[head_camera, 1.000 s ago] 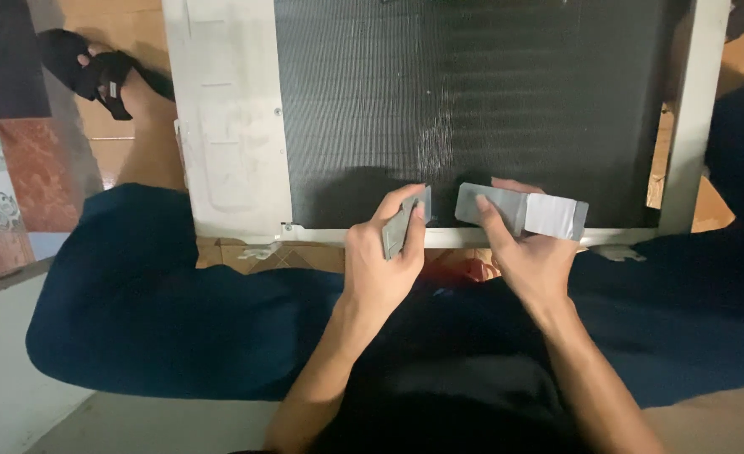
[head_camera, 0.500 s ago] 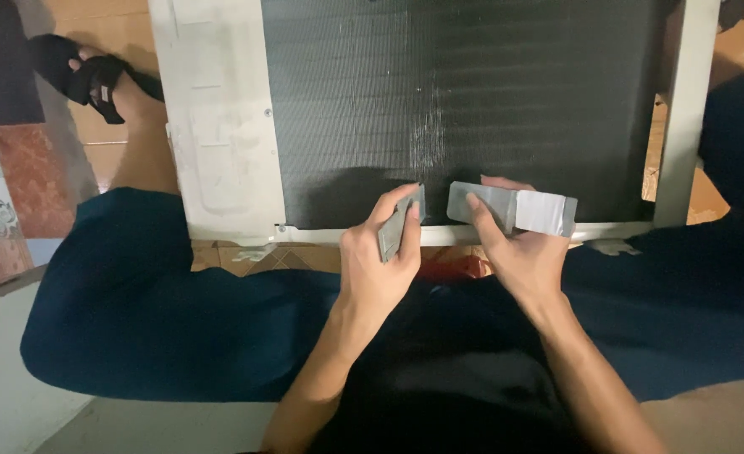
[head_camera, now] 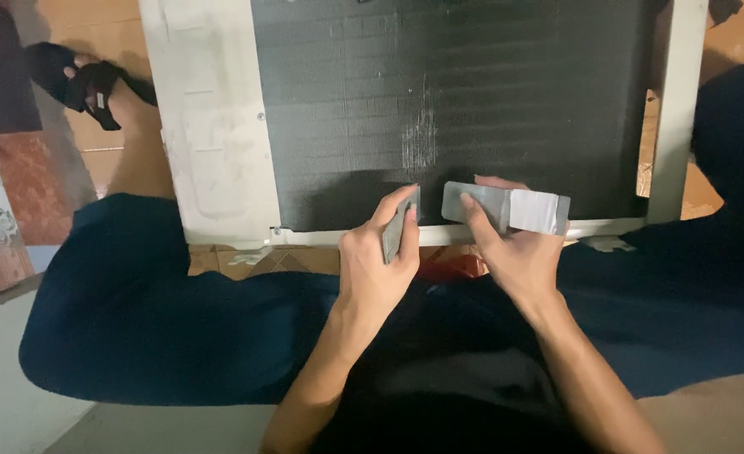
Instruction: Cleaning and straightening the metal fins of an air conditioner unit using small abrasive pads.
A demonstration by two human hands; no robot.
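Note:
A flat unit with a dark finned grille point(head_camera: 473, 101) in a white metal frame point(head_camera: 212, 126) lies in front of me. My left hand point(head_camera: 372, 273) pinches a small thin grey piece point(head_camera: 393, 234), standing it on edge against the grille's lower border. My right hand point(head_camera: 519, 261) grips a longer grey block point(head_camera: 527, 210) wrapped in silvery tape, just to the right of the small piece and resting on the same lower edge. A pale scuffed patch point(head_camera: 422, 139) marks the fins above the two hands.
My legs in dark blue trousers point(head_camera: 162, 319) spread out on either side below the unit. A foot in a black sandal point(head_camera: 86, 80) rests on the tiled floor at the top left. A pale slab edge point(head_camera: 2, 395) lies at the bottom left.
The view has drifted a little to the left. Both hands keep the same hold at the grille's lower edge.

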